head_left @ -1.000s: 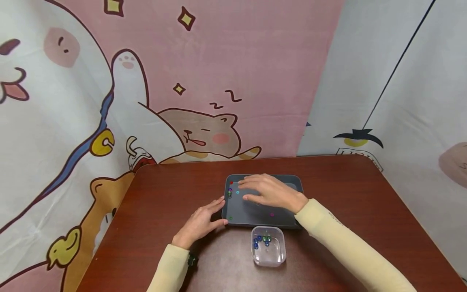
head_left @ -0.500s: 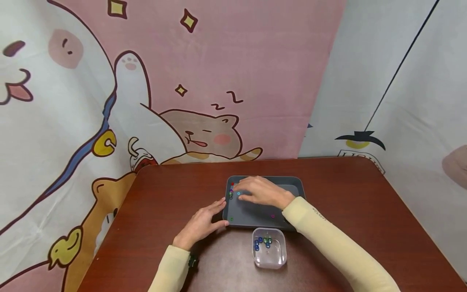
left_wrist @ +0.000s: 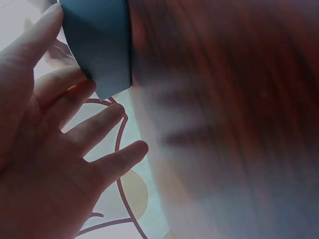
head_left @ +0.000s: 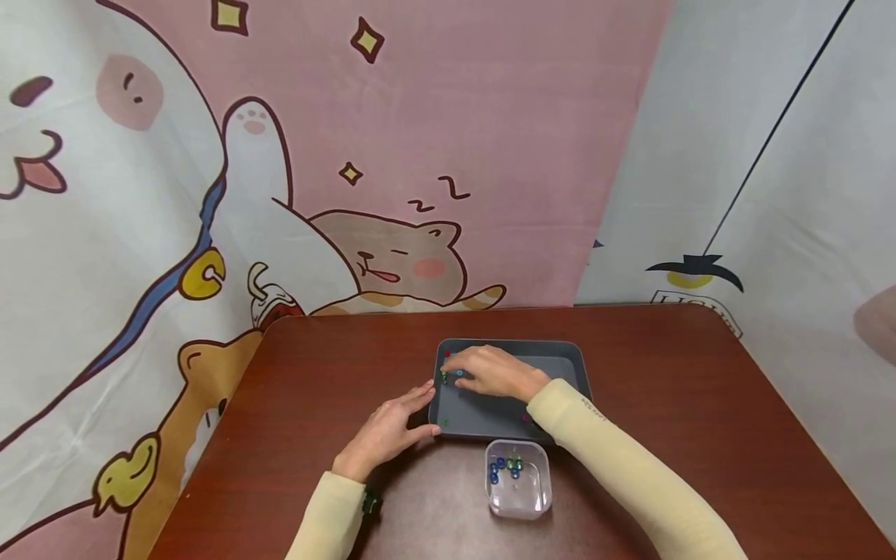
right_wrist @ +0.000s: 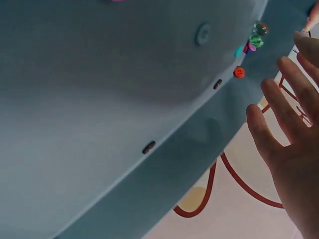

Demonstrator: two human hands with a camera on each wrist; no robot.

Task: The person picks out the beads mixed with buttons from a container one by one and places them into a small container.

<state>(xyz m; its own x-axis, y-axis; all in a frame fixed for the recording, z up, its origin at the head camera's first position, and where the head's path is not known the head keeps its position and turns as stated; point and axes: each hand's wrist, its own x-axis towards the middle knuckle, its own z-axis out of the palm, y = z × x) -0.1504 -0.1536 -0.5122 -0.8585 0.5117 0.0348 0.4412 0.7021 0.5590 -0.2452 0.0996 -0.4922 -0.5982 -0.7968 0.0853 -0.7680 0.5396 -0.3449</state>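
Note:
A dark grey tray lies on the table. My left hand touches its left side with fingers spread and thumb at the near corner; the left wrist view shows the hand against the tray wall. My right hand hovers over the tray's left part, fingertips close to a cluster of glass marbles. In the right wrist view the fingers look extended, near the green and clear marbles and a red button. I see nothing held there.
A clear plastic box with several blue and green marbles stands in front of the tray. A blue-grey button and small brown pieces lie in the tray. A printed curtain hangs behind the table.
My right hand has moved left and slightly down over the tray, up to the marbles at its left side. My left hand stays at the tray's edge.

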